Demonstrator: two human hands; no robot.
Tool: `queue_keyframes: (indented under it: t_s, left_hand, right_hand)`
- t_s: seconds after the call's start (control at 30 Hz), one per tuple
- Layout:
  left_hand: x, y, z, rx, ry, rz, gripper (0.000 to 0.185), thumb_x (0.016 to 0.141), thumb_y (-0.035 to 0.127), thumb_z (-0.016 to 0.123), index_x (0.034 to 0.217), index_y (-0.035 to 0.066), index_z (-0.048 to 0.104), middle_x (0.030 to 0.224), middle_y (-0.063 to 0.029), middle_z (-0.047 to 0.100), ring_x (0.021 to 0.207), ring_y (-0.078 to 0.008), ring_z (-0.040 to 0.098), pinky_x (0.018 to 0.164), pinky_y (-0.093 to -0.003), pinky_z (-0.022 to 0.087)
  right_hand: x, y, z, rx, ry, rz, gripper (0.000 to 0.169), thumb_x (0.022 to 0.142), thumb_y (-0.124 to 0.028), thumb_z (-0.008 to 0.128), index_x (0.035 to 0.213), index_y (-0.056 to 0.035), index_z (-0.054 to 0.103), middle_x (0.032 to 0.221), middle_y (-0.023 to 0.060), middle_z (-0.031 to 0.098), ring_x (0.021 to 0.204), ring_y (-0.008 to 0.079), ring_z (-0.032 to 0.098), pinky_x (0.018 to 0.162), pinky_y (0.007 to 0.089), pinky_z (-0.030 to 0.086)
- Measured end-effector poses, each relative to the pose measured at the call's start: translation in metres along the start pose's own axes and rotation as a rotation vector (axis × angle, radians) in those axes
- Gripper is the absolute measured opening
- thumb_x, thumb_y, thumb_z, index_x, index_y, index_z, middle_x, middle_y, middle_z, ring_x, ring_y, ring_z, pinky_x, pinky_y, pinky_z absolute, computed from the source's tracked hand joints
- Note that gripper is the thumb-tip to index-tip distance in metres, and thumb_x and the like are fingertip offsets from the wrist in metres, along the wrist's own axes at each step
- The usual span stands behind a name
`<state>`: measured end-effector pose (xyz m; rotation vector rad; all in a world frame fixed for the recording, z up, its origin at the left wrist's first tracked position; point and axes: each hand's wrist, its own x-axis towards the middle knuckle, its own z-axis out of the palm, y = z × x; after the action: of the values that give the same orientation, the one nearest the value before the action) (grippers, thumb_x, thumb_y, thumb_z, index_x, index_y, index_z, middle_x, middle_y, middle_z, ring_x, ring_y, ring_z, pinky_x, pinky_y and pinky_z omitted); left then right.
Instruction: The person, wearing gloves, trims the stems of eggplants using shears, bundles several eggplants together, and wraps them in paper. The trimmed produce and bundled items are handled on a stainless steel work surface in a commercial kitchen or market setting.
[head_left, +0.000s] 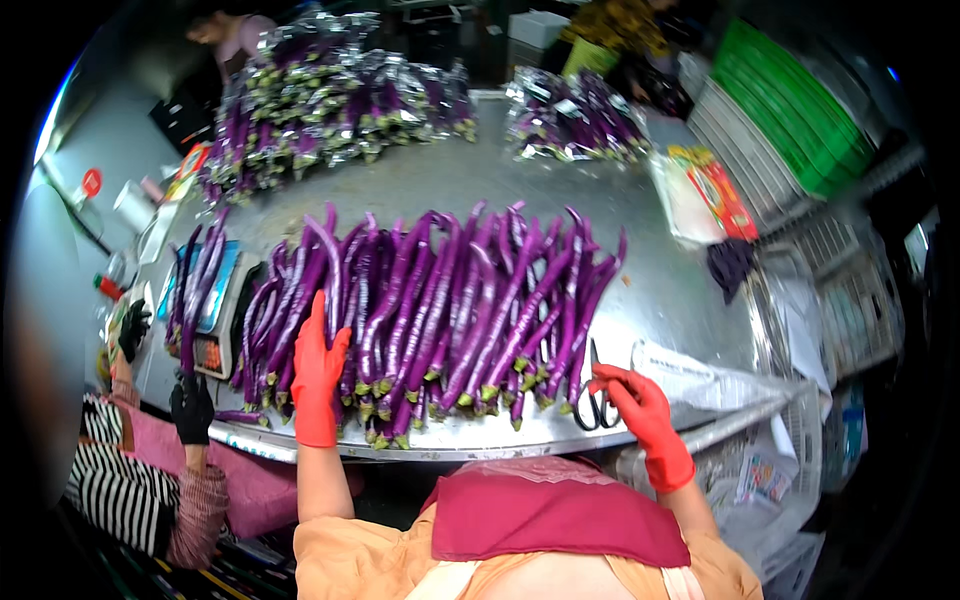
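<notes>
My left hand (320, 379), in a red rubber glove, lies over the left part of a wide row of long purple eggplants (420, 307). Its thumb and fingers are apart, with one eggplant showing in the gap between them. My right hand (637, 412), gloved the same way, hovers at the right end of the row with loosely bent fingers. Nothing shows in its grasp. Under its fingertips are black-handled scissors (589, 415), partly covered; whether they touch is unclear. Most eggplants point their green caps towards me, at the metal table's (660, 300) front edge.
Bagged eggplants (337, 105) are heaped at the back left, with a smaller bagged pile (574, 116) at the back right. At left, a co-worker's black-gloved hand (191, 409) meets eggplants on a scale (214, 349). Plastic sheets (697, 375) and stacked crates (795, 112) stand right.
</notes>
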<state>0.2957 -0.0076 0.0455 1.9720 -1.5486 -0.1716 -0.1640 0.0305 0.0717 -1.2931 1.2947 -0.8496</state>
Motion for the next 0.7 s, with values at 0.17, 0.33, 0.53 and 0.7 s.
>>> queue_keyframes:
  t_s: [0.17,0.33,0.53,0.7]
  left_hand:
    - [-0.003,-0.004,0.010,0.164,-0.064,0.131,0.047,0.086,0.022,0.063,0.129,0.004,0.054,0.124,-0.0218,0.057,0.114,-0.0379,0.055,0.097,-0.0422,0.043]
    - [-0.022,0.061,-0.004,-0.423,0.000,0.053,0.041,0.089,0.012,0.060,0.128,-0.001,0.055,0.120,-0.0192,0.061,0.111,-0.0278,0.059,0.095,-0.0356,0.043]
    - [-0.052,0.120,0.014,-0.415,-0.189,0.274,0.033,0.086,0.005,0.063,0.118,-0.002,0.061,0.110,-0.0177,0.066,0.102,-0.0264,0.063,0.091,-0.0348,0.047]
    - [-0.069,0.139,0.040,-0.490,-0.307,0.214,0.034,0.087,0.007,0.061,0.120,-0.002,0.060,0.104,-0.0150,0.069,0.099,-0.0238,0.065,0.088,-0.0332,0.048]
  right_hand:
    - [0.018,0.024,-0.046,-0.046,-0.058,0.129,0.038,0.094,-0.027,0.053,0.123,-0.0040,0.059,0.099,0.0028,0.068,0.088,0.0096,0.055,0.076,0.0242,0.045]
    - [0.095,0.078,-0.061,0.029,0.095,0.301,0.042,0.095,-0.034,0.051,0.123,-0.0039,0.057,0.103,0.0067,0.067,0.085,0.0132,0.057,0.071,0.0268,0.046]
    - [0.202,0.137,-0.021,0.290,0.233,0.040,0.063,0.092,-0.046,0.052,0.135,-0.0007,0.045,0.127,0.0158,0.056,0.112,0.0214,0.054,0.096,0.0321,0.041]
    - [0.196,0.066,0.046,0.034,0.170,0.086,0.091,0.089,-0.048,0.057,0.149,0.0028,0.011,0.133,0.0235,0.051,0.120,0.0272,0.051,0.100,0.0309,0.038]
